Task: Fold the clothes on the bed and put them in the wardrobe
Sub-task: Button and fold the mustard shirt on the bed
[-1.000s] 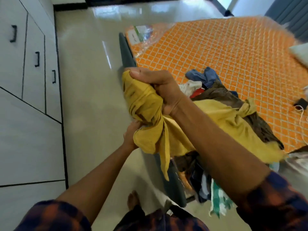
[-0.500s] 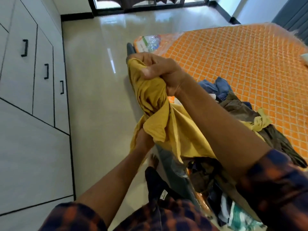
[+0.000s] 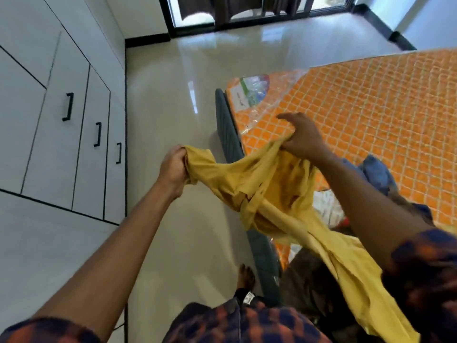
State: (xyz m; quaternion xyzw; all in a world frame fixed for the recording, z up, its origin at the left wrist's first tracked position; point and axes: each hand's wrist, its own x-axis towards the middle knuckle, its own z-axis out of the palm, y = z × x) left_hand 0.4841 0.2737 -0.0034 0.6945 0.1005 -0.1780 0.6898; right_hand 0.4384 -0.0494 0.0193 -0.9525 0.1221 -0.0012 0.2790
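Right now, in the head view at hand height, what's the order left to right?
wardrobe doors → left hand → yellow garment, held between both hands → right hand → orange mattress

L hand [image 3: 173,167] & R hand [image 3: 303,137] grip yellow garment [image 3: 267,194] by bed [image 3: 371,107]

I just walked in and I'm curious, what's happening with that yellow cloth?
A person standing beside the bed holds a yellow garment stretched between both hands. The left hand grips one end, and the right hand holds another part above the orange mattress. The garment hangs crumpled and is not folded yet. More clothes lie heaped on the mattress, and the wardrobe doors are closed.
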